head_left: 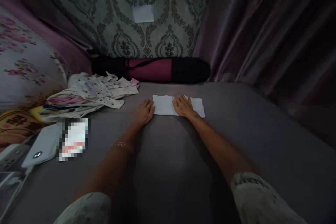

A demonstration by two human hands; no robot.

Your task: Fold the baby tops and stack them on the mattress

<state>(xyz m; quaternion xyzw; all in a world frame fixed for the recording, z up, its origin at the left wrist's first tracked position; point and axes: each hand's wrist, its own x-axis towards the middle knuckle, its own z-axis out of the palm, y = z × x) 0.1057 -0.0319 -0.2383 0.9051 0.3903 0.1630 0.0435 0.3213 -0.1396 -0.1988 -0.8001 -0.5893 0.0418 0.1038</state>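
A white folded cloth (162, 105) lies flat as a long narrow rectangle on the grey sheet (168, 168). My right hand (183, 105) rests palm down on the cloth, right of its middle, with the fingers spread and pointing away from me. Beside the cloth's left end, my left hand (145, 112) lies on the sheet, its fingers stretched out and its right side at the cloth's edge. Neither hand grips anything that I can see. What kind of cloth it is does not show.
Left of my arms lie a pile of printed clothes (91, 91), a white power bank (43, 145) with a cable, a power strip (12, 155) and a pixelated object (74, 140). A black and magenta long bag (149, 70) lies along the patterned wall. Purple curtains (244, 31) hang at the right.
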